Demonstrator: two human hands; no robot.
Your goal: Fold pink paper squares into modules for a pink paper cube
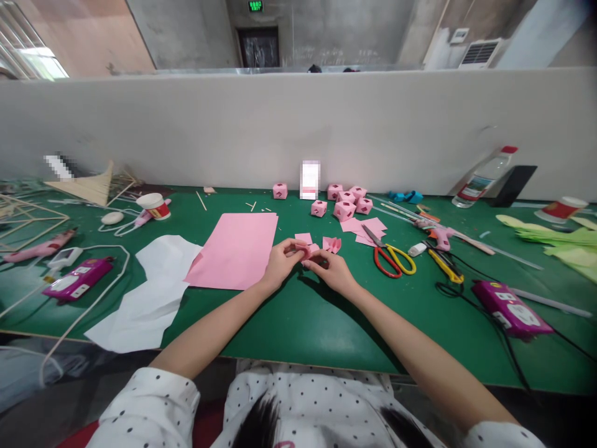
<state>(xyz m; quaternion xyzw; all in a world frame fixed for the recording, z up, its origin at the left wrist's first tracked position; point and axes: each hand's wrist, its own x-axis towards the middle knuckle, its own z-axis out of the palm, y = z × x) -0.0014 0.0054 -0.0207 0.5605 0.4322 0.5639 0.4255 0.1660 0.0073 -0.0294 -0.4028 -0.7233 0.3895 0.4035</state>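
Observation:
Between my two hands is a small folded pink paper piece [308, 250], held a little above the green table. My left hand [283, 264] pinches its left side, and my right hand [332, 272] grips it from the right. Fingers partly cover the piece, so its exact shape is hidden. Close behind lie a small pink paper square [303, 238] and another folded pink piece [332, 244]. Farther back sits a cluster of folded pink paper cubes [345, 209], with a single cube [280, 191] off to the left. Large pink sheets [237, 252] lie left of my left hand.
Scissors [394, 260] with red and yellow handles lie to the right, near a yellow utility knife [446, 266] and a pink glue gun [441, 236]. Purple power strips [512, 309] with cables flank both sides. White paper [149, 298] lies left; a bottle [485, 177] leans against the partition.

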